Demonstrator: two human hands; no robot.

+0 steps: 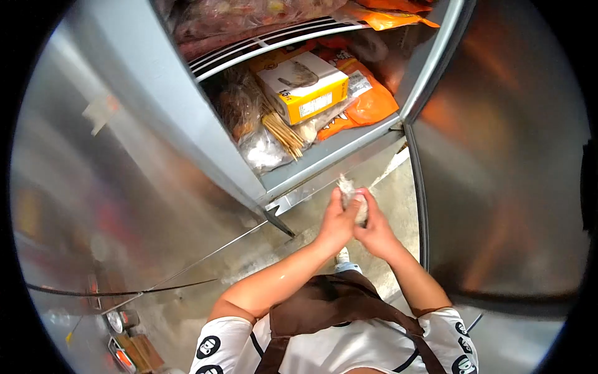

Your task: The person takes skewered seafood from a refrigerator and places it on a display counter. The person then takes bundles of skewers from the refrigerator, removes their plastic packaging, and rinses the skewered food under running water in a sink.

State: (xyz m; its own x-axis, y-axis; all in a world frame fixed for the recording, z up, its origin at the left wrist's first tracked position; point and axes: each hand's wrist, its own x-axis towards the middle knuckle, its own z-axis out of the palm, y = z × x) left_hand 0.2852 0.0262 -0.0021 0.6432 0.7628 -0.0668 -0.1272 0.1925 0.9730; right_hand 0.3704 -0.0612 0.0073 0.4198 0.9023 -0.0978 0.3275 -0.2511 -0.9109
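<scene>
In front of the open freezer cabinet, my left hand (338,219) and my right hand (376,227) are together, fingers curled around a small whitish plastic-wrapped bundle (361,214). Its crumpled end sticks up past my fingers. What is inside the wrap cannot be made out. Beyond my hands, the lower cabinet compartment holds a yellow and white box (308,84), a bunch of wooden skewers (283,134) in clear plastic, and an orange bag (367,93).
A wire shelf (261,42) above carries bagged food. The open metal door (498,162) stands at my right, and a closed steel door (124,174) spans the left. A handle-like dark bracket (279,222) juts out below the cabinet's edge.
</scene>
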